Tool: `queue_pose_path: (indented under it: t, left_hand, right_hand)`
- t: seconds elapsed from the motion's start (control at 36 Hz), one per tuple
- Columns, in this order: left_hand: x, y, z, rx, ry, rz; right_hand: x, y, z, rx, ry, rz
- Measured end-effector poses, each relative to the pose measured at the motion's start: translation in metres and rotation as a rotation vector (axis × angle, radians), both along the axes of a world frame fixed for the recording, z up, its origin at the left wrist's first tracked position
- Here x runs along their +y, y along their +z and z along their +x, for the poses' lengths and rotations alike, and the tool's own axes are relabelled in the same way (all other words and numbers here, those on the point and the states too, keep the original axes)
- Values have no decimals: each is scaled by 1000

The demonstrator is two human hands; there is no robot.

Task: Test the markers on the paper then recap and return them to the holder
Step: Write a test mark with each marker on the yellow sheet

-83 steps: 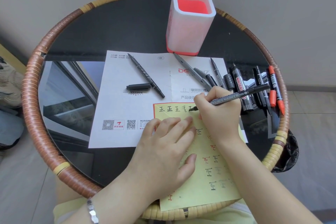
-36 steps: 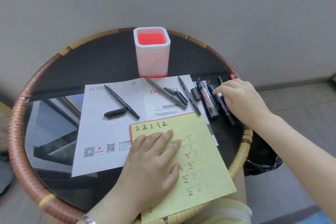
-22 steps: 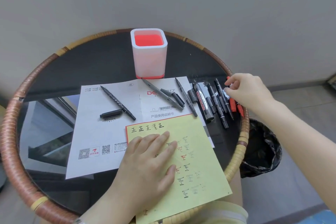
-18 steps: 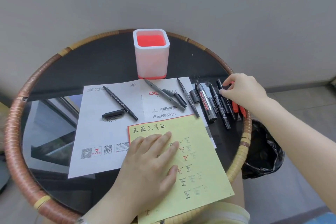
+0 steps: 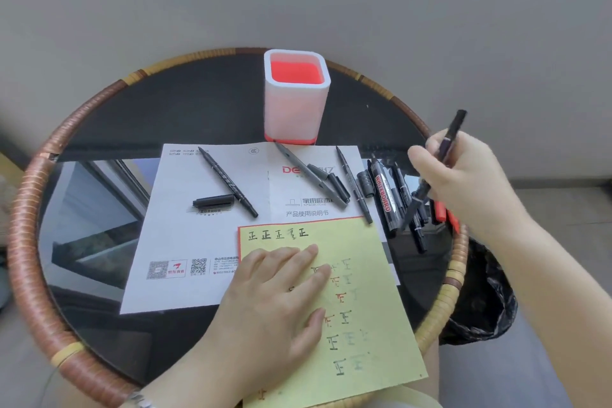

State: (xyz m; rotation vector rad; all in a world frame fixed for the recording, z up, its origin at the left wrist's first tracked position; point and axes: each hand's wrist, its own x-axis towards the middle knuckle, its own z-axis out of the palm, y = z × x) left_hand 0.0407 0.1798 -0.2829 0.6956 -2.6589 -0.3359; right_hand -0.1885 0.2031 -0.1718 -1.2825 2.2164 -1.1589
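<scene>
My left hand (image 5: 275, 295) lies flat on the yellow paper (image 5: 361, 325), which bears written test marks. My right hand (image 5: 463, 182) holds a thin black marker (image 5: 447, 142) lifted above the table's right side, tilted with one end up and the other pointing down-left. Under it lie several markers (image 5: 385, 202), black and red, beside the paper. The white and red holder (image 5: 296, 109) stands at the back. An uncapped black pen (image 5: 228, 182) and its loose cap (image 5: 213, 201) lie on the white sheet (image 5: 185, 235).
A round black glass table with a woven rattan rim (image 5: 29, 242) bears everything. More grey and black pens (image 5: 311, 177) lie on the white sheet near the holder. A black bin bag (image 5: 480, 301) hangs off the table's right edge. A grey wall stands behind.
My right hand set down the marker it wrote with, reached into the marker pile at the right, and has lifted a thin black marker out. My left hand stayed on the yellow paper.
</scene>
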Motion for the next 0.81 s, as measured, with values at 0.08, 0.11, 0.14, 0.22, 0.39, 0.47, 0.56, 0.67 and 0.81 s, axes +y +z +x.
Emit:
queue_pose_path:
  t: [0.08, 0.11, 0.14, 0.22, 0.39, 0.47, 0.56, 0.67, 0.81]
  left_hand:
    - [0, -1, 0, 8, 8, 9]
    - [0, -1, 0, 9, 9, 7]
    - [0, -1, 0, 9, 9, 5]
    - [0, 0, 1, 10, 9, -1]
    - [0, 1, 0, 7, 3, 11]
    - [0, 2, 0, 4, 3, 15]
    - [0, 2, 0, -10, 9, 23]
    - [0, 3, 0, -21, 11, 34]
    - [0, 2, 0, -20, 14, 29]
  right_hand:
    - [1, -11, 22, -248, 11, -99]
    - [1, -15, 29, -297, 8, -145]
    - [1, -19, 36, -318, 7, -186]
    - [-2, -30, 53, -383, 24, -244]
    - [-10, -48, 73, -568, 73, -238]
    - [-14, -54, 74, -537, 47, -209]
    - [-16, -60, 75, -473, -43, -223]
    - [-16, -72, 76, -420, -179, -263]
    - [-17, -86, 77, -353, -247, -283]
